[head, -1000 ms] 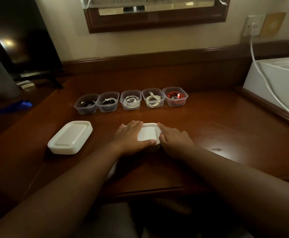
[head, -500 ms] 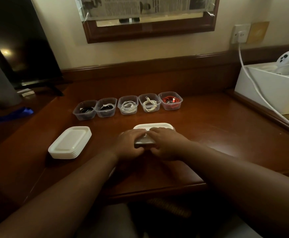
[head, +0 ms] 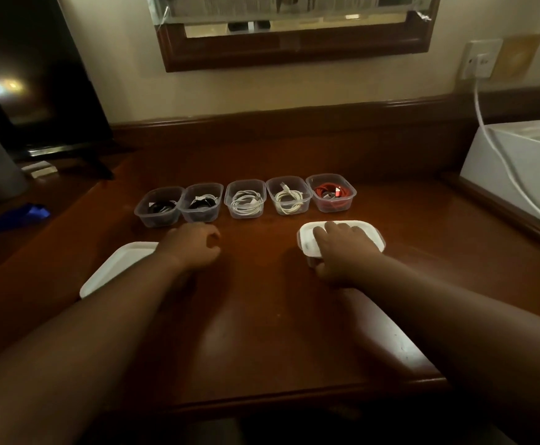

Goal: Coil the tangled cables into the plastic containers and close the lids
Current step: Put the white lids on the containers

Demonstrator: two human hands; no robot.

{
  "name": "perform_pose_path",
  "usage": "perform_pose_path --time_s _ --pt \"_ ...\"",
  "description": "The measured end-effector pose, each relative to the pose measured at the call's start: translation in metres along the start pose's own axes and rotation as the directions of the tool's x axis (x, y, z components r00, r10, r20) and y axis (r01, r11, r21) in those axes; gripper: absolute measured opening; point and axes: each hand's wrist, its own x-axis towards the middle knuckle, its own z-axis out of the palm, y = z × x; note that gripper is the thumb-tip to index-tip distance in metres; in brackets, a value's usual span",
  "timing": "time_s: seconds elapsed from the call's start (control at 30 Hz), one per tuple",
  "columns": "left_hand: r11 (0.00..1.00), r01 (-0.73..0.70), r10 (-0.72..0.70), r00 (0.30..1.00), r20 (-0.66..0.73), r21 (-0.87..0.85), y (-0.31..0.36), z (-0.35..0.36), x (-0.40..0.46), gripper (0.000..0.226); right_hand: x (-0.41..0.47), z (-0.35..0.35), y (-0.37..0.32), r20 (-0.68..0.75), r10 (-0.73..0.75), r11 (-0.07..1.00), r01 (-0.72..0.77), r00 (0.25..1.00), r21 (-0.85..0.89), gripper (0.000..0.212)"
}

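Five open cable containers, one lidded container, one lid stack.

— What's sitting along the back of the desk?

— Five clear plastic containers are standing open in a row, touching side by side, each holding a coiled cable: two black, two white, one red cable at the right end.

— And the lids?

— A white stack of lids is lying front left; a sixth lidded container is sitting in front of the red one.
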Motion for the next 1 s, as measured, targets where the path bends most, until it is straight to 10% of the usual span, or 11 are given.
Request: perform_pose_path --time_s 0.17,1.0 --pt "0.959 0.089 -0.122 0.987 0.108 0.268 -0.062 -0.007 0.007 0.051 0.041 -0.015 -0.049 -0.044 -0.185 0.982 0.187 0.982 0.039 0.076" --pt "0.973 0.209 -0.225 0.951 0.213 0.095 -0.091 -0.021 -0.007 0.017 0.247 0.018 -0.241 -0.036 -0.452 0.892 0.453 0.891 0.007 0.062"
